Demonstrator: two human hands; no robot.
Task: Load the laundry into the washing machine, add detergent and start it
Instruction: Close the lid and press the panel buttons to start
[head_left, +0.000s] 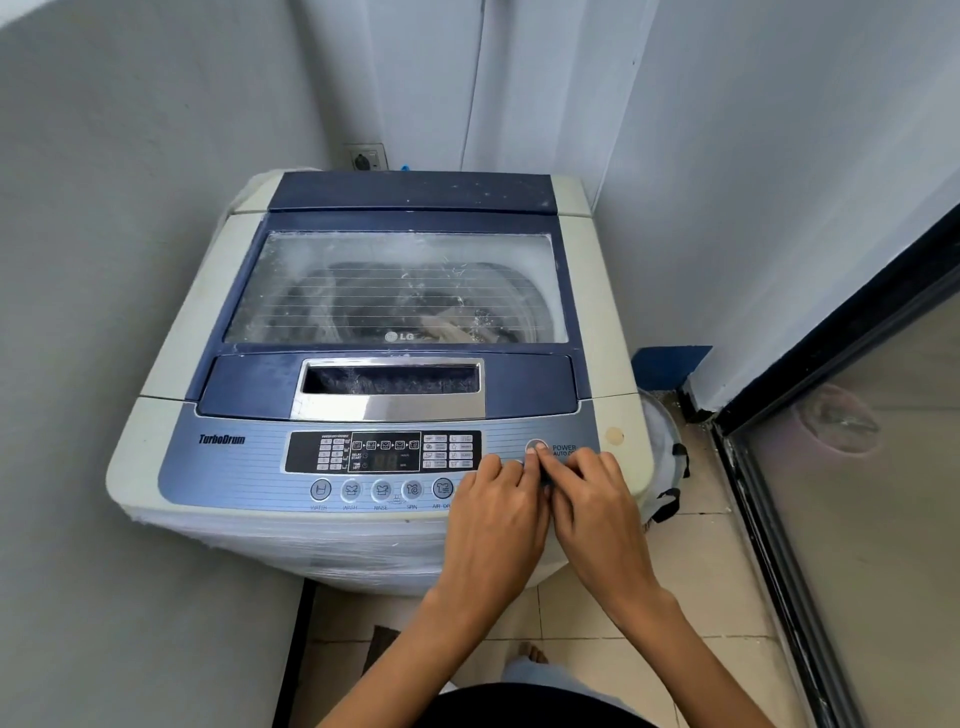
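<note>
Washing machine (374, 467) stands in the corner with its lid (400, 291) shut. Laundry (447, 325) shows dimly through the glass. On the front panel, at about 5 o'clock from the lid, the left hand (493, 514) reaches an index fingertip to the round power button (535, 442). The right hand (597, 512), touching it, does the same. Both hands keep their other fingers loosely bent and grasp nothing. The button is probably stiff and shallow, so it wants one firm, square press at its centre rather than a grip. Loading looks done; starting remains.
</note>
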